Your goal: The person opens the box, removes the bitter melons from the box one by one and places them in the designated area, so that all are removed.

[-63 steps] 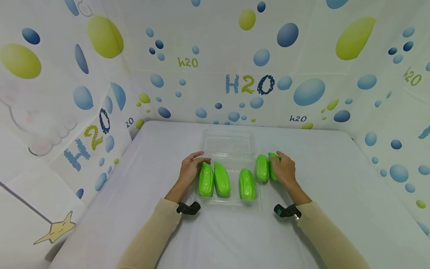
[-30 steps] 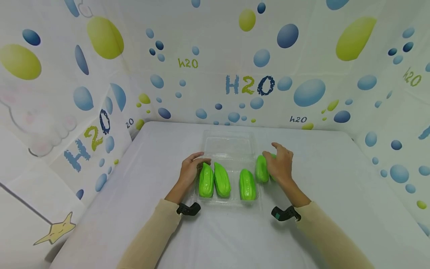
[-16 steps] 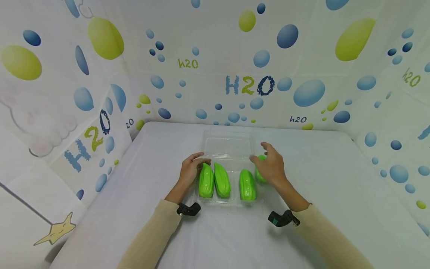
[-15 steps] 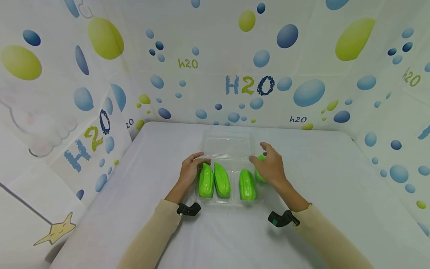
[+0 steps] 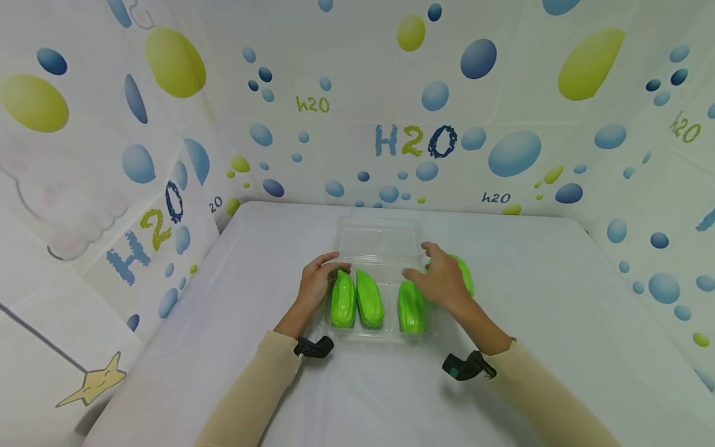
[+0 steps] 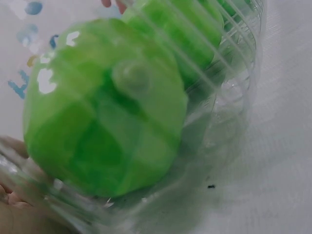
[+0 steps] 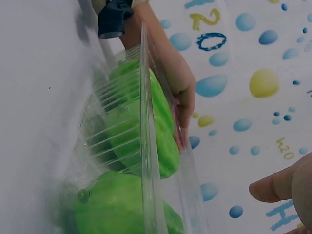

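A clear hinged plastic container (image 5: 380, 336) lies on the white table with its lid (image 5: 380, 241) folded back. Inside it are three glossy green gourd-like vegetables: a left one (image 5: 343, 301), one beside it (image 5: 369, 299) and a right one (image 5: 412, 310). My left hand (image 5: 317, 282) grips the container's left rim near the leftmost vegetable. Thumb and fingers spread apart, my right hand (image 5: 444, 279) hovers by the container's right side, near the top of the right vegetable, holding nothing. Another green vegetable (image 5: 467, 276) shows behind it, outside the container; a further one is mostly hidden.
White cloth covers the table (image 5: 380, 397). Around it hang white curtains (image 5: 363, 81) printed with blue and green bubbles and H2O lettering. Both wrists carry small black cameras (image 5: 314, 347).
My right hand has let go of the far-right vegetable outside the container and moved left with its fingers spread, reaching the right vegetable inside. The left hand has stayed put.
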Tool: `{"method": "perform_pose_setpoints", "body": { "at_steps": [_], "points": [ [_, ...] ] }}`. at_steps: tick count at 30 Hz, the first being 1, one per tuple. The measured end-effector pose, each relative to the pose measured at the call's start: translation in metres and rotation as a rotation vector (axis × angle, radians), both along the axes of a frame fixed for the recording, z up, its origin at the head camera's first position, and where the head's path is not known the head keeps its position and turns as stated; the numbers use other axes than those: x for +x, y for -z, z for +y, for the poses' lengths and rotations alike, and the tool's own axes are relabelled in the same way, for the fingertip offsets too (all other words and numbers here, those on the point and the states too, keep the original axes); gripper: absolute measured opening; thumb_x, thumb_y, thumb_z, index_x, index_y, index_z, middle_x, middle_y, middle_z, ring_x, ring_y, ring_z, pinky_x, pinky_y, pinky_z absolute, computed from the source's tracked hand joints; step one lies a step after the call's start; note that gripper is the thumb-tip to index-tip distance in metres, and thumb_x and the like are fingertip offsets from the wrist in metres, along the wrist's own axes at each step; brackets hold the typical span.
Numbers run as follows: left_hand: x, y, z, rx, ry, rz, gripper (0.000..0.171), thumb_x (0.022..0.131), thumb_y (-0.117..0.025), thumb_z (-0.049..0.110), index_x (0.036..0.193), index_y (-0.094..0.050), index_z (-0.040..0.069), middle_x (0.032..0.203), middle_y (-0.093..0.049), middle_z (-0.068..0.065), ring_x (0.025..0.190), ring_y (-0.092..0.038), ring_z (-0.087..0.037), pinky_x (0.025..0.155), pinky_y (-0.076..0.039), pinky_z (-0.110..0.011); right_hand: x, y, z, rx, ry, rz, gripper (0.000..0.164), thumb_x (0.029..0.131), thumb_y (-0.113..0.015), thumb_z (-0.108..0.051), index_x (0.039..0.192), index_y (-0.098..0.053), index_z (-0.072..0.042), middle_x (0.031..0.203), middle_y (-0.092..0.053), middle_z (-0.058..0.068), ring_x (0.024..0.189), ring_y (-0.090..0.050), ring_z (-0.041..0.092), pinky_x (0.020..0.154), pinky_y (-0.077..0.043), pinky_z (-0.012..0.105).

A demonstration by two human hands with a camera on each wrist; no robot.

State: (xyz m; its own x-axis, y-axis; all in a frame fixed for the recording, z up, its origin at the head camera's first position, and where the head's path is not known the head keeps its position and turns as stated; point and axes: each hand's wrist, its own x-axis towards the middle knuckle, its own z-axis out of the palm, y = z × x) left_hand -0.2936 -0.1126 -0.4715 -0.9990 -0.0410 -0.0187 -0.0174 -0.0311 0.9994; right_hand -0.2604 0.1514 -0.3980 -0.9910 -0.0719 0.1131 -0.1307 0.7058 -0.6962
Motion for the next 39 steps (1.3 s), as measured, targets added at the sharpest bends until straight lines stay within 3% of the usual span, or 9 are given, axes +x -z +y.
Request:
{"method": "perform_pose_setpoints", "body": {
  "at_steps": [10, 18, 33, 36, 39],
  "points": [
    [0.000, 0.001, 0.000, -0.003, -0.005, -0.006, 0.040, 0.104, -0.050, 0.016, 0.142, -0.053, 0.002, 0.113, -0.074, -0.016, 0.110, -0.067, -0.027, 0.094, -0.051, -0.029, 0.004, 0.004, -0.012, 0.047, -0.037, -0.049, 0.075, 0.093, -0.066, -0.036, 0.152, -0.038, 0.002, 0.148, -0.050, 0.026, 0.118, -0.063, 0.041, 0.092, -0.053, 0.056],
    [0.000, 0.001, 0.000, 0.003, 0.003, 0.002, 0.039, 0.105, -0.048, 0.016, 0.141, -0.053, 0.003, 0.114, -0.074, -0.015, 0.110, -0.068, -0.026, 0.093, -0.052, -0.029, 0.009, 0.004, -0.021, 0.058, -0.083, -0.125, 0.083, 0.094, -0.067, -0.038, 0.157, -0.028, 0.001, 0.150, -0.047, 0.027, 0.135, -0.048, 0.045, 0.105, -0.044, 0.059],
    [0.000, 0.001, 0.000, 0.011, 0.004, 0.001, 0.038, 0.105, -0.049, 0.015, 0.141, -0.053, 0.003, 0.114, -0.074, -0.015, 0.111, -0.068, -0.026, 0.095, -0.051, -0.029, 0.009, 0.016, -0.030, 0.102, -0.134, -0.141, 0.082, 0.092, -0.068, -0.031, 0.156, -0.030, 0.003, 0.154, -0.044, 0.025, 0.141, -0.042, 0.043, 0.111, -0.038, 0.058],
    [0.000, 0.001, 0.001, 0.011, 0.002, -0.001, 0.038, 0.105, -0.049, 0.015, 0.141, -0.054, 0.003, 0.114, -0.074, -0.015, 0.110, -0.068, -0.025, 0.097, -0.050, -0.032, 0.009, 0.019, -0.031, 0.109, -0.147, -0.133, 0.079, 0.092, -0.068, -0.026, 0.156, -0.030, 0.003, 0.152, -0.046, 0.026, 0.140, -0.044, 0.043, 0.110, -0.039, 0.058],
    [0.000, 0.000, 0.002, 0.023, -0.006, 0.001, 0.039, 0.104, -0.050, 0.015, 0.140, -0.054, 0.002, 0.113, -0.074, -0.016, 0.110, -0.068, -0.026, 0.096, -0.051, -0.031, 0.008, 0.023, -0.032, 0.111, -0.159, -0.126, 0.076, 0.091, -0.065, -0.018, 0.155, -0.030, 0.004, 0.145, -0.052, 0.026, 0.121, -0.058, 0.040, 0.104, -0.045, 0.055]
  ]
}}
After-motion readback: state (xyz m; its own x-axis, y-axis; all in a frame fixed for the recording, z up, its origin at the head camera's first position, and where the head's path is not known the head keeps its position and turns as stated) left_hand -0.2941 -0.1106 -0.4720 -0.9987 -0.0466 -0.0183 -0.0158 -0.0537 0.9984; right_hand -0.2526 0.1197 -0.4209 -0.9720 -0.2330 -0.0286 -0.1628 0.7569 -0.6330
